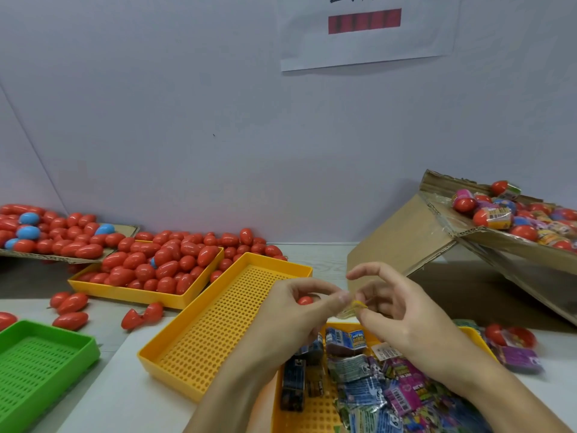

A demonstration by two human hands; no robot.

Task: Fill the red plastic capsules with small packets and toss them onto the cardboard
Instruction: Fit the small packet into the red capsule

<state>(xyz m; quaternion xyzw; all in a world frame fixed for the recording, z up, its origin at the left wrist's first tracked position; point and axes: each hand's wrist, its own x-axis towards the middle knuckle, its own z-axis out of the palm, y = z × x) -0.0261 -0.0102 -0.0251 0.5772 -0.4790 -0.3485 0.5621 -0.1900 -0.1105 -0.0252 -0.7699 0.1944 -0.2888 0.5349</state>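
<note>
Left hand: the left hand (293, 303) was raised over the empty yellow tray (218, 326), fingers curled round a red capsule (305, 300), only a small part of which showed between fingers and palm.
Right hand: the right hand (396, 310) met the left at the fingertips; thumb and finger pinched a small yellowish packet (354, 307), the index finger arched above it.
Packet position: between the two hands, just beside the capsule; whether it touched the capsule could not be told.
Packet supply: a second yellow tray (315, 410) below the hands held a heap of printed packets (384, 385) in blue, purple and green.
Empty capsules: a third yellow tray (125, 292) at left was heaped with red capsules (162, 260); more lay loose on the table round it.
Cardboard, left: a flat cardboard sheet (125, 230) at far left carried red capsules and a few blue ones (28, 218).
Cardboard, right: a tilted cardboard box (415, 226) at right held red capsules with coloured wrappers.
Other: a green tray (40, 367) sat at lower left; a paper sheet (365, 35) hung on the wall.
</note>
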